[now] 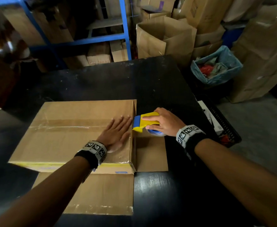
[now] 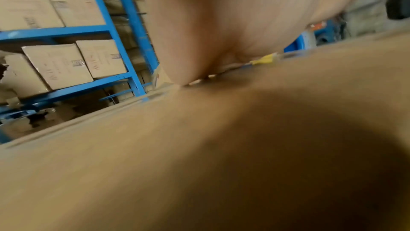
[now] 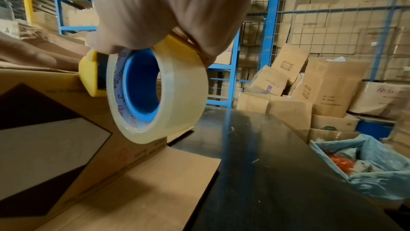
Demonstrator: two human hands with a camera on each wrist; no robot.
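Observation:
A brown cardboard box (image 1: pixel 69 133) lies on the black table (image 1: pixel 118 82) with clear tape (image 1: pixel 60 127) along its top seam. My left hand (image 1: pixel 116 133) presses flat on the box top near its right edge, fingers straight; the left wrist view shows only my palm (image 2: pixel 221 24) on the cardboard (image 2: pixel 155 147). My right hand (image 1: pixel 164 122) grips a yellow and blue tape dispenser (image 1: pixel 146 122) at the box's right edge. In the right wrist view the clear tape roll (image 3: pixel 177 98) on its blue core hangs under my fingers (image 3: pixel 155 6), against the box side (image 3: pixel 55 129).
Loose box flaps (image 1: pixel 101 194) lie flat on the table in front and to the right. A bin with a blue bag (image 1: pixel 216 66) stands past the table's right edge, a black crate (image 1: pixel 224 125) beside it. Blue shelving (image 1: pixel 124 30) and stacked cartons (image 1: pixel 164 38) fill the back.

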